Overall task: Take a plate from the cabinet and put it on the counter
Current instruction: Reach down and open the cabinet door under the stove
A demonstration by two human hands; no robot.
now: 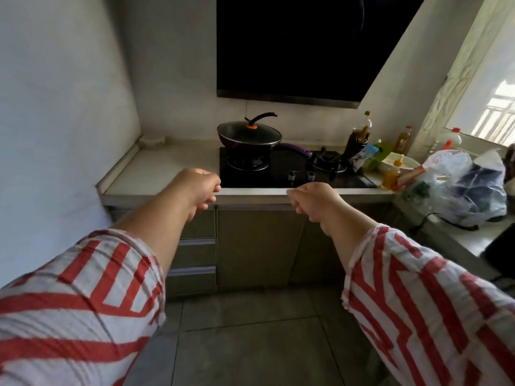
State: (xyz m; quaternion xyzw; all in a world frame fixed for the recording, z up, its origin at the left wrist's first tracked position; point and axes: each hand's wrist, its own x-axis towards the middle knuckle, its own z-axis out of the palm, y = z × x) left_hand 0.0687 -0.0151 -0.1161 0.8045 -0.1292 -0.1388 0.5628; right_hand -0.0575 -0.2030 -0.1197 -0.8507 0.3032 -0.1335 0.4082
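Both my arms reach forward toward the pale counter (156,174). My left hand (196,190) hovers in front of the counter's front edge with its fingers curled in and nothing held. My right hand (315,200) is at the same height, to the right, fingers also curled and empty. Below the counter is a closed olive cabinet door (256,246), right under the gap between my hands. No plate is in view.
A black hob (284,171) carries a lidded wok (249,135) with a purple handle. Bottles (359,135), a bowl and plastic bags (468,188) crowd the right counter. Three drawers (192,257) sit left of the cabinet door. A dark hood (306,45) hangs above.
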